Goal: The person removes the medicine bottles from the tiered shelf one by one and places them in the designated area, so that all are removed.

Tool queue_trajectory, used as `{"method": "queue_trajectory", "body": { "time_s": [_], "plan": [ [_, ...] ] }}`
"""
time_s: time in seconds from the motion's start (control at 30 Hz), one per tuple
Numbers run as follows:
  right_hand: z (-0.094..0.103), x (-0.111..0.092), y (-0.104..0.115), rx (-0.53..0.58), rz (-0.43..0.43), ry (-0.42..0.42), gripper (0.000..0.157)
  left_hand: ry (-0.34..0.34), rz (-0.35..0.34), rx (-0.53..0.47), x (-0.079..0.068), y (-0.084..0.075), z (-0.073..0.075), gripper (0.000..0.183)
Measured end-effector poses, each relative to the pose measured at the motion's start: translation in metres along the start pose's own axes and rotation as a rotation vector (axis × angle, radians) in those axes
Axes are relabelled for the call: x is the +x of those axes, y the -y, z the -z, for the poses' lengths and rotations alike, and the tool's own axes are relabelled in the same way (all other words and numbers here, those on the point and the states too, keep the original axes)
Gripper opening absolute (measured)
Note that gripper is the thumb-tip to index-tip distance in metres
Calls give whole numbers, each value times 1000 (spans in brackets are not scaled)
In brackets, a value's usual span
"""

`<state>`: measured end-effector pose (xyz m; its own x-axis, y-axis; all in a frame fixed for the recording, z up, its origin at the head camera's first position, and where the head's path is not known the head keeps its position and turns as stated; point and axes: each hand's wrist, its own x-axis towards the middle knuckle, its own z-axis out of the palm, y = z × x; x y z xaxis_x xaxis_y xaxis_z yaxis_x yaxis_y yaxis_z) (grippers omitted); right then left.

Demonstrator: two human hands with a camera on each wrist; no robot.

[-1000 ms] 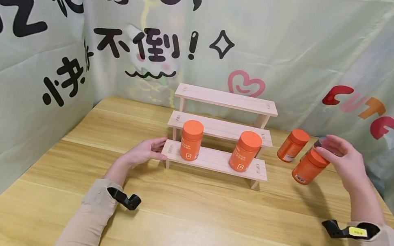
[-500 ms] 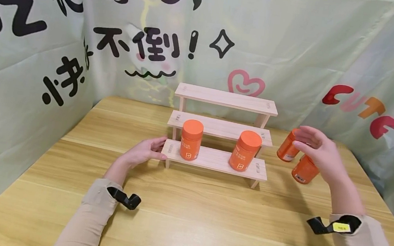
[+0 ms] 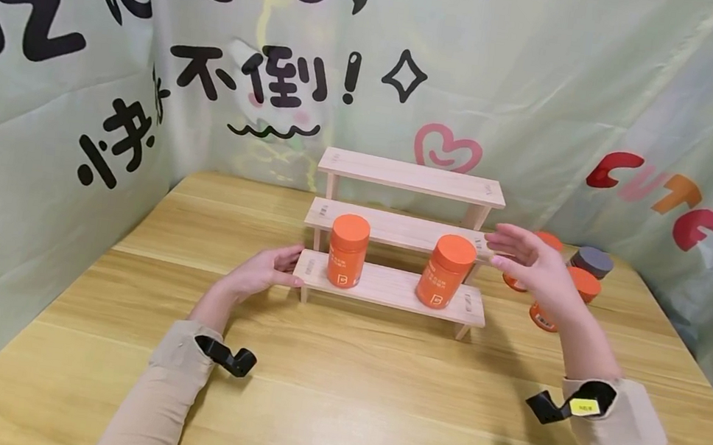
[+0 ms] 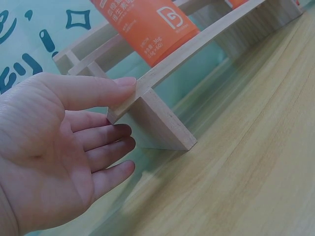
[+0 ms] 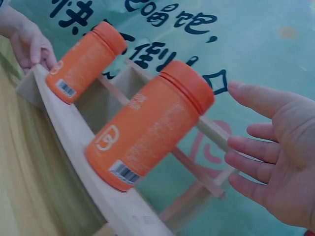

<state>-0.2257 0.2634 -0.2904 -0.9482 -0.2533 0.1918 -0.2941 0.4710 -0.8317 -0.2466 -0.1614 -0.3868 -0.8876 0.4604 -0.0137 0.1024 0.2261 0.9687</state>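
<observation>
A three-tier wooden step rack (image 3: 382, 285) stands on the table. My left hand (image 3: 259, 271) holds the left end of its lowest board, thumb (image 4: 110, 91) on the board's corner and the other fingers loose beside and below. Two orange lidded bottles stand upright on that board: a left bottle (image 3: 348, 251) and a right bottle (image 3: 447, 272). My right hand (image 3: 538, 268), holding nothing, is raised just right of the right bottle. Its thumb and fingers are spread toward that bottle, with a gap showing in the right wrist view.
Right of the rack, partly behind my right hand, are an orange bottle (image 3: 549, 240) at the back, another orange bottle (image 3: 585, 284) nearer and a grey-lidded container (image 3: 592, 261). A printed curtain (image 3: 536, 66) hangs behind the wooden table (image 3: 360, 408).
My right hand has moved left from the bottles at the right toward the right bottle on the rack, uncovering the grey lid. My left hand has stayed at the rack's end.
</observation>
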Motion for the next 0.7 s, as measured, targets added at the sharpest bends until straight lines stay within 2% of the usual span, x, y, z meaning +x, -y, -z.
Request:
{"method": "queue_trajectory", "body": {
  "time_s": [0.23,0.4,0.7],
  "plan": [
    [-14,2,-2,28,35,62,59,0,1,3,0,1,0,79],
    [-22,4,-1,26,17,79,62,-3,3,4,1,2,0,78],
    [-32,7,-1,84,47,111,62,4,2,1,0,1,1,78]
  ]
}}
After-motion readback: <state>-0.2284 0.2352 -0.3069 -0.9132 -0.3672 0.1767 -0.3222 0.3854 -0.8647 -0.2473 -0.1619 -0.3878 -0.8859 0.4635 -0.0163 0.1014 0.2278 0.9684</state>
